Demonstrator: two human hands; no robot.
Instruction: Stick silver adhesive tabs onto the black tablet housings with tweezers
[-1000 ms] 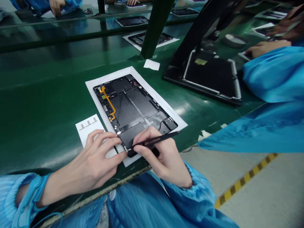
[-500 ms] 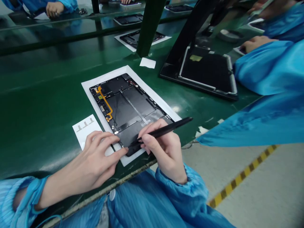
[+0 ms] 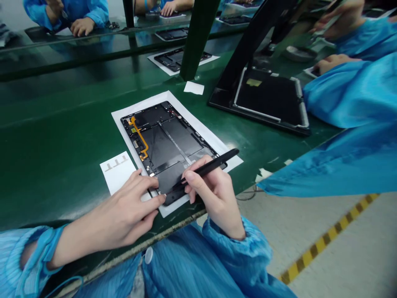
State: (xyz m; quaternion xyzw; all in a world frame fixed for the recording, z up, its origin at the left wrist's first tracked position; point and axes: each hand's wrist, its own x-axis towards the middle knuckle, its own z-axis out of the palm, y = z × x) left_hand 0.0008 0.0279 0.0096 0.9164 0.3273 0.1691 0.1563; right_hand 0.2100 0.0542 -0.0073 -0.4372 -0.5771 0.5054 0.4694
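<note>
An opened tablet (image 3: 173, 138) lies on a white sheet (image 3: 233, 162), its dark battery area and orange flex cable (image 3: 142, 140) exposed. My left hand (image 3: 128, 207) rests at the tablet's near left corner, fingers apart, with thumb and fingertips touching the edge. Between the fingers of my right hand (image 3: 214, 186) is a pair of black tweezers (image 3: 214, 164), slanting down to the tablet's near end. Their tips are hard to make out against the dark surface. Left of the tablet is a white card (image 3: 117, 178) bearing grey T-shaped pieces, partly covered by my left hand.
A black stand (image 3: 263, 99) with a framed dark panel stands at right, near a co-worker's blue sleeve (image 3: 356, 91). A green post (image 3: 198, 41) rises behind a paper scrap (image 3: 194, 87). Another opened tablet (image 3: 170, 60) lies beyond. Co-workers' hands (image 3: 82, 27) show across the bench.
The view has shifted slightly. The tweezers' rear end has swung a little down and left, and their tip has moved slightly inward from the tablet's corner. My left hand stays at the edge.
</note>
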